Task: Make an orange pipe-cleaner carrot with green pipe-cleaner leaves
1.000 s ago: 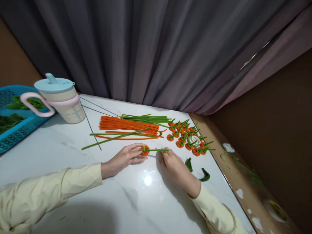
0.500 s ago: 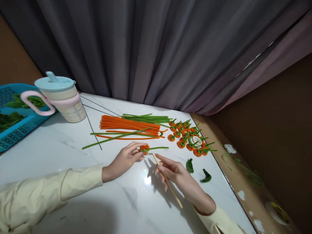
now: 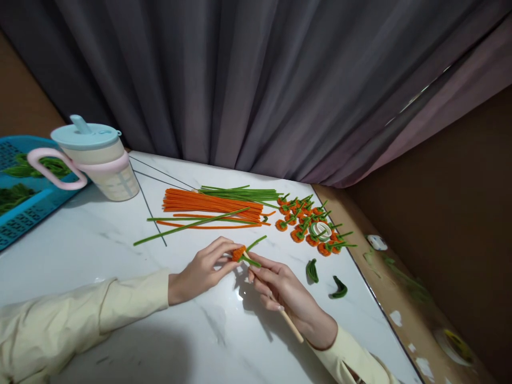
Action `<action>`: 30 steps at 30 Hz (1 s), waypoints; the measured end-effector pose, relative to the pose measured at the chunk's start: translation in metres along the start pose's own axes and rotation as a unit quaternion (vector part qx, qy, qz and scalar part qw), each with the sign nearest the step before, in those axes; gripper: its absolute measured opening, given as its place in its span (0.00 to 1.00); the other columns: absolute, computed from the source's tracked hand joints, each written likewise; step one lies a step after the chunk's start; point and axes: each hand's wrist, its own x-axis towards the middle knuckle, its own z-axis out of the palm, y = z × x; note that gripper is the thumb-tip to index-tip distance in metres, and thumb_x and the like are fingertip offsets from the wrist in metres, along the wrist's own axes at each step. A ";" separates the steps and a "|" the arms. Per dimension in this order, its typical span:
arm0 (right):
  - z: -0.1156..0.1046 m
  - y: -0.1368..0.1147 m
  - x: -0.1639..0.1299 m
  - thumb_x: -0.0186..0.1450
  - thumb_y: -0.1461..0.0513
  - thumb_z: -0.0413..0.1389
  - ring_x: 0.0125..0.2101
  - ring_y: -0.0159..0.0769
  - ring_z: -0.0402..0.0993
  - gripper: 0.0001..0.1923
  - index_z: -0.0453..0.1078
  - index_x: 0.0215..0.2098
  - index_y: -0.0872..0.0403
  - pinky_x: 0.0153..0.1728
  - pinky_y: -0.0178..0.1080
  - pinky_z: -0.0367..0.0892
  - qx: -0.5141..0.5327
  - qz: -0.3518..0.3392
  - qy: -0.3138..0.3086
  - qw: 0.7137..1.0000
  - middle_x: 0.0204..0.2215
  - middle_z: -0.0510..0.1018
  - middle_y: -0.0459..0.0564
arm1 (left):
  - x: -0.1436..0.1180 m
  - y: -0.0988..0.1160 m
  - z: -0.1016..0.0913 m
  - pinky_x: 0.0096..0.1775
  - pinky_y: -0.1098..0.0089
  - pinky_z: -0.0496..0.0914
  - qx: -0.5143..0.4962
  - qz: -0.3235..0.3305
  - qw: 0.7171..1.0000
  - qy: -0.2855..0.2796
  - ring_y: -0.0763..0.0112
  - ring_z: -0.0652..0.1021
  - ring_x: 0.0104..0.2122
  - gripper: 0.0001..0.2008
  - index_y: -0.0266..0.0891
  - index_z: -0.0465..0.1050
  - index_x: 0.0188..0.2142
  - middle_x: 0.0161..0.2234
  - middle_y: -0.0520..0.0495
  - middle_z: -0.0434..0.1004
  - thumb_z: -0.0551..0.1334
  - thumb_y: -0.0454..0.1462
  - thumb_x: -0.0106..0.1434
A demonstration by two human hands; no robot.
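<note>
Between thumb and fingers, my left hand point(image 3: 206, 269) pinches a small orange pipe-cleaner pumpkin point(image 3: 238, 253) with green stem ends sticking out to the right. My right hand point(image 3: 290, 290) is closed around a thin wooden stick point(image 3: 291, 325), whose upper tip meets the pumpkin's green side. Whether the tip goes into the pumpkin I cannot tell. Just beyond my hands lie a bundle of orange pipe cleaners point(image 3: 208, 204) and a bundle of green pipe cleaners point(image 3: 240, 193). Several finished-looking orange pumpkins point(image 3: 298, 234) with green stems are grouped to the right.
A roll of tape point(image 3: 321, 230) sits among the pumpkins. Two dark green folded pieces, one a curved piece point(image 3: 339, 288), lie right of my right hand. A lidded cup point(image 3: 106, 165) with a pink handle stands at left beside a blue basket point(image 3: 24, 226) holding green bundles.
My right hand has moved left and up, bringing the stick's tip against the pumpkin. The pumpkin has turned in my left hand, and its green ends now spread apart.
</note>
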 end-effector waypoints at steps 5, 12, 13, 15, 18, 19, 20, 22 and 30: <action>-0.001 0.003 0.003 0.54 0.61 0.65 0.14 0.19 0.48 0.20 0.72 0.44 0.56 0.08 0.23 0.45 -0.015 0.012 -0.016 1.000 0.21 0.66 0.40 | 0.001 0.000 -0.001 0.39 0.71 0.74 0.041 0.051 0.997 -0.037 0.66 0.73 0.42 0.15 0.42 0.69 0.51 0.43 0.42 0.69 0.57 0.36 0.64; -0.002 -0.005 0.002 0.53 0.65 0.64 0.13 0.19 0.52 0.23 0.70 0.48 0.53 0.07 0.23 0.44 0.006 0.051 -0.011 0.999 0.21 0.68 0.42 | -0.001 -0.006 0.000 0.40 0.69 0.74 0.119 0.172 0.978 -0.023 0.68 0.74 0.40 0.14 0.38 0.66 0.51 0.40 0.42 0.69 0.56 0.31 0.64; -0.002 -0.007 0.002 0.53 0.66 0.63 0.13 0.19 0.52 0.24 0.70 0.49 0.52 0.07 0.22 0.43 0.013 0.062 -0.011 0.998 0.21 0.69 0.42 | -0.001 -0.007 0.000 0.41 0.69 0.74 0.130 0.192 0.972 -0.020 0.68 0.74 0.40 0.15 0.37 0.66 0.50 0.40 0.42 0.70 0.56 0.30 0.64; -0.003 -0.009 0.002 0.53 0.67 0.63 0.13 0.19 0.52 0.25 0.70 0.49 0.52 0.07 0.22 0.42 0.019 0.074 -0.015 0.997 0.22 0.70 0.42 | -0.001 -0.008 0.000 0.42 0.69 0.73 0.145 0.211 0.966 -0.019 0.69 0.74 0.39 0.15 0.36 0.65 0.50 0.39 0.42 0.70 0.57 0.28 0.63; -0.003 -0.007 0.001 0.52 0.67 0.63 0.13 0.19 0.52 0.29 0.67 0.52 0.52 0.07 0.23 0.44 0.015 0.057 -0.014 0.998 0.21 0.70 0.42 | -0.001 -0.008 0.001 0.40 0.71 0.74 0.134 0.205 0.969 -0.016 0.70 0.74 0.39 0.14 0.36 0.65 0.49 0.39 0.43 0.69 0.57 0.28 0.63; -0.002 -0.005 0.001 0.52 0.66 0.63 0.12 0.20 0.53 0.30 0.66 0.54 0.52 0.07 0.23 0.46 0.011 0.044 -0.012 0.999 0.21 0.69 0.42 | 0.000 -0.008 0.002 0.39 0.72 0.74 0.125 0.198 0.972 -0.013 0.70 0.74 0.39 0.14 0.36 0.65 0.48 0.40 0.43 0.69 0.57 0.28 0.63; -0.001 -0.003 0.000 0.52 0.66 0.63 0.12 0.20 0.53 0.31 0.65 0.55 0.52 0.07 0.23 0.47 0.006 0.029 -0.008 1.000 0.20 0.69 0.41 | 0.000 -0.008 0.002 0.38 0.73 0.75 0.114 0.190 0.975 -0.011 0.71 0.74 0.39 0.13 0.36 0.65 0.48 0.40 0.43 0.68 0.57 0.28 0.63; 0.001 0.002 -0.002 0.54 0.64 0.62 0.12 0.21 0.54 0.32 0.63 0.56 0.53 0.07 0.24 0.49 -0.004 0.002 -0.001 1.000 0.20 0.70 0.41 | 0.000 -0.008 0.003 0.37 0.75 0.75 0.099 0.177 0.979 -0.007 0.72 0.74 0.40 0.13 0.37 0.65 0.48 0.40 0.44 0.68 0.57 0.28 0.63; 0.000 0.003 -0.001 0.52 0.65 0.64 0.12 0.21 0.57 0.35 0.62 0.57 0.55 0.06 0.23 0.47 0.012 0.023 -0.011 1.000 0.21 0.72 0.43 | -0.002 -0.009 0.001 0.42 0.71 0.72 0.149 0.222 0.964 -0.005 0.69 0.74 0.40 0.15 0.36 0.65 0.48 0.40 0.42 0.70 0.58 0.26 0.62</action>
